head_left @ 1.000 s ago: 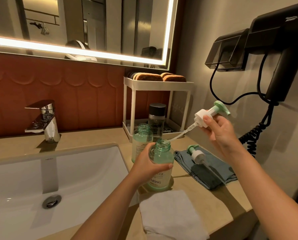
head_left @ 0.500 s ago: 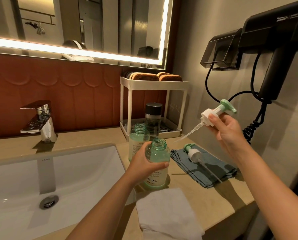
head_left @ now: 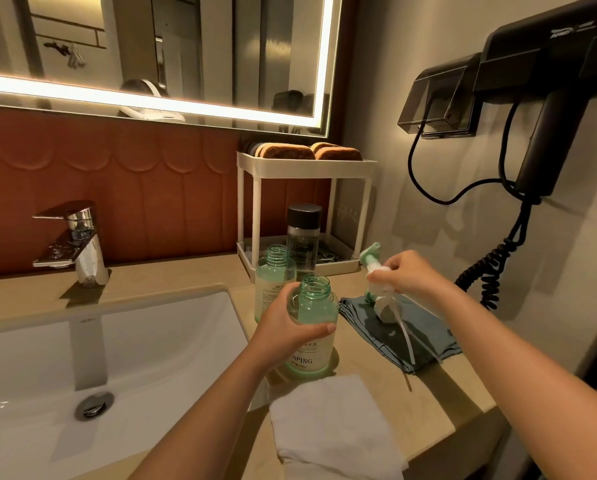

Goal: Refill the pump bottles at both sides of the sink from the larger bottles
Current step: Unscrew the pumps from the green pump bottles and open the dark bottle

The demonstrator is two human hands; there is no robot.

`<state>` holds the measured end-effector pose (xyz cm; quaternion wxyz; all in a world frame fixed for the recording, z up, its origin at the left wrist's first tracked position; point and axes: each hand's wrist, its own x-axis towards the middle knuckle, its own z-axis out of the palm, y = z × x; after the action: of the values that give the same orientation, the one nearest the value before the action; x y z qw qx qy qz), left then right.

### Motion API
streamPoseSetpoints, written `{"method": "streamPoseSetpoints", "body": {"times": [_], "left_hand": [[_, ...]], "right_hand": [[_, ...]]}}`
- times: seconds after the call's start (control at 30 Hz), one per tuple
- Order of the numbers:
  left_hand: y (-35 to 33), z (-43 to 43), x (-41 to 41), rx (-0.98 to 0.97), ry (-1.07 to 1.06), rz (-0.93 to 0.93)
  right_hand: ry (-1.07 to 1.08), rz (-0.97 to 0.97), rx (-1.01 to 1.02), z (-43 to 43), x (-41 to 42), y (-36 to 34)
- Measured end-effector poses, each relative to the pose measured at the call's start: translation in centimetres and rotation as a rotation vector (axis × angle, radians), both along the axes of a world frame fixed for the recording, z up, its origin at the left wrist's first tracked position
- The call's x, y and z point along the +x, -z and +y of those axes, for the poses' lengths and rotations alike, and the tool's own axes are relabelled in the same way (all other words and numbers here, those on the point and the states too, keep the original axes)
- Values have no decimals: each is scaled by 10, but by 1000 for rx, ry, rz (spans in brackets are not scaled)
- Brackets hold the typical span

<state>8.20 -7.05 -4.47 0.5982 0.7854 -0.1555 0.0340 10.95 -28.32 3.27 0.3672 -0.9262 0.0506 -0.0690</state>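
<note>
front pump bottle (head_left: 312,358) stood upright on the counter (head_left: 446,403) just right of the sink (head_left: 123,341), neck open, no pump fitted, label facing the camera. left hand (head_left: 286,327) gripped it around the shoulder, thumb across the front, fingers curled round the far side. second pump bottle (head_left: 276,271) stood just behind and to the left, also upright with an open neck, partly hidden by the left hand. right hand (head_left: 411,275) was closed around a pump head (head_left: 376,268), holding it low over the dark blue cloth (head_left: 394,344), green nozzle pointing up and left; where its dip tube ran could not be told. a second pump head (head_left: 383,308) lay on that cloth directly under the held one, its thin tube (head_left: 407,337) trailing toward the near edge of the cloth. whether the two pump heads touched could not be told. clear bottle with a dark cap (head_left: 304,233) stood behind the rear pump bottle, in front of the white two-tier rack (head_left: 307,165); brown pads (head_left: 286,151) sat on the rack's top tier. folded white towel (head_left: 331,420) lay on the counter just in front of the gripped bottle. chrome faucet (head_left: 78,237) stood behind the sink, drain plug (head_left: 94,405) at the basin bottom. black hair dryer (head_left: 549,116) hung in its wall mount at right, coiled cord (head_left: 487,268) below it.
</note>
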Motion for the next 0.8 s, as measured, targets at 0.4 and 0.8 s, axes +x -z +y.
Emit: {"method": "streamPoseSetpoints", "body": {"times": [0.4,0.8], "left_hand": [[3,-1,3,16,-24,1],[6,-1,2,1,-31,-12]], "right_hand": [[27,116,-484,22,26,60],[-65,8,-754,30,11,74]]}}
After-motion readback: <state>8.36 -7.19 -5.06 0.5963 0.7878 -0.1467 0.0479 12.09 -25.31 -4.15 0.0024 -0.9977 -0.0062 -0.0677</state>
